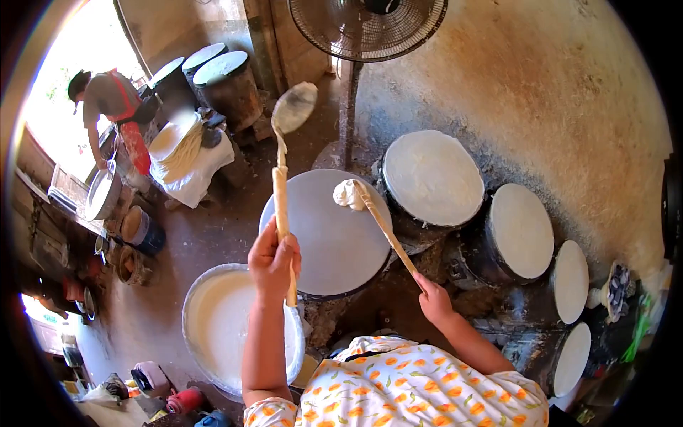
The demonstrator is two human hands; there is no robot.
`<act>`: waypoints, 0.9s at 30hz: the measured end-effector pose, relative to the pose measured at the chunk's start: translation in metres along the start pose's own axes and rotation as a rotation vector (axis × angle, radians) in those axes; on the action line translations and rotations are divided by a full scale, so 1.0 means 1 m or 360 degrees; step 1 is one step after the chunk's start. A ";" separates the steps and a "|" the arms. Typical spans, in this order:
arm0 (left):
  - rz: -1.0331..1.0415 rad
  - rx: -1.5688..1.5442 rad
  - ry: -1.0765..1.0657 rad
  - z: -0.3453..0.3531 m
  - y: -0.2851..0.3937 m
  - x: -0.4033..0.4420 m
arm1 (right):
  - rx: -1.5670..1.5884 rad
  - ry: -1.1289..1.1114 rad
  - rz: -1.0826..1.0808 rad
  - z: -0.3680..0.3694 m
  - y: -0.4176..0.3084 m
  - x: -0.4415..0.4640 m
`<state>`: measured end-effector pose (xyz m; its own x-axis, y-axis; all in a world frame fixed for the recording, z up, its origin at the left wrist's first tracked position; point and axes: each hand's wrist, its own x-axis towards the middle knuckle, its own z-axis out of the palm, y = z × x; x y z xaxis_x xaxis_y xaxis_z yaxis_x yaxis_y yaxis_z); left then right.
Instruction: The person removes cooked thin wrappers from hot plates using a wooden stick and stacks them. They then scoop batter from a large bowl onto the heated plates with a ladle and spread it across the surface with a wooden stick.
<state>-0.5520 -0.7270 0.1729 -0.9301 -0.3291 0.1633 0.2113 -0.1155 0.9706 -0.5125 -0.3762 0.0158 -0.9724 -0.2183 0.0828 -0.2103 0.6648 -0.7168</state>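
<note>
My left hand point(274, 262) is closed around the wooden handle of a ladle point(282, 199), held upright with its metal bowl at the top. Below that forearm stands a wide basin point(188, 306) of creamy white liquid. In my right hand point(435, 302) is a slanted wooden stick point(390, 233), tipped with a soft white lump point(348, 194). The lump is over the far right part of a round, smooth greyish-white drum top point(324, 242); whether it touches the surface I cannot tell.
More drums with white round tops point(432, 178) curve along the wall at right. A fan point(366, 28) stands at the back. A co-worker in a red apron point(128, 124) bends over a round pan point(104, 192) at left, near a stack of pale round sheets point(174, 153).
</note>
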 end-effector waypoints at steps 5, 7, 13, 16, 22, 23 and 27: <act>-0.0317 -0.0128 -0.0075 -0.016 -0.017 -0.024 | 0.0155 -0.0229 0.0079 0.037 -0.039 0.101; -0.0353 -0.0121 -0.0061 -0.021 -0.027 -0.032 | 0.0199 -0.0241 0.0048 0.055 -0.051 0.126; -0.0496 -0.0018 -0.0046 -0.039 -0.043 -0.046 | 0.0276 -0.0171 0.0214 0.030 -0.067 0.085; -0.0509 -0.0045 0.0016 -0.046 -0.043 -0.051 | 0.0345 -0.0092 0.0199 0.031 -0.029 0.058; -0.0486 -0.0099 0.0134 -0.050 -0.047 -0.055 | 0.0277 -0.0290 -0.0031 0.073 -0.066 0.102; -0.0480 -0.0100 0.0137 -0.051 -0.046 -0.055 | 0.0243 -0.0370 -0.0007 0.077 -0.073 0.109; -0.0492 -0.0156 0.0197 -0.055 -0.046 -0.059 | 0.0161 -0.0656 0.0047 0.069 -0.093 0.094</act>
<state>-0.4907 -0.7541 0.1085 -0.9122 -0.3753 -0.1643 -0.0413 -0.3148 0.9483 -0.5776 -0.5078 0.0422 -0.8517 -0.4811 -0.2078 -0.1518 0.6060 -0.7808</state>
